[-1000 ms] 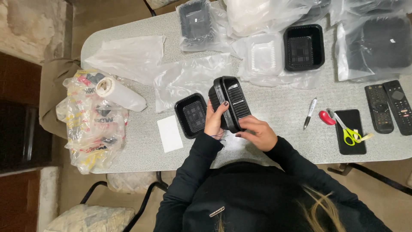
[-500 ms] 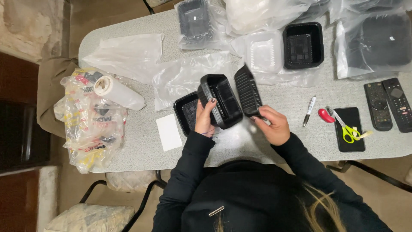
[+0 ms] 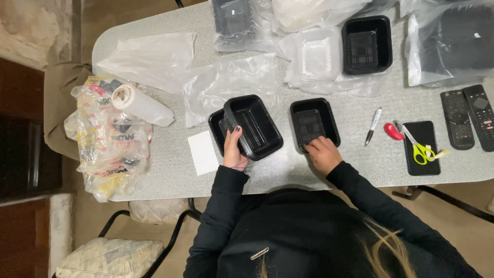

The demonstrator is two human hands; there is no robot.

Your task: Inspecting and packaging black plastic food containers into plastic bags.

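Trays that were together in both hands a moment ago are now separated. In the head view, the right hand (image 3: 323, 153) has set one black tray (image 3: 314, 123) flat on the grey table (image 3: 170, 177), fingers resting on its near edge. The left hand (image 3: 234, 150) grips a second black tray (image 3: 253, 126), tilted over a third tray (image 3: 218, 128) below it; perhaps they touch. A white card (image 3: 203, 152) lies just beside.

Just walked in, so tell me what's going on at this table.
A person in black sits at a grey table sorting black plastic trays. The left hand holds a tilted tray above another lying flat. The right hand rests on the near edge of a second tray set flat on the table.
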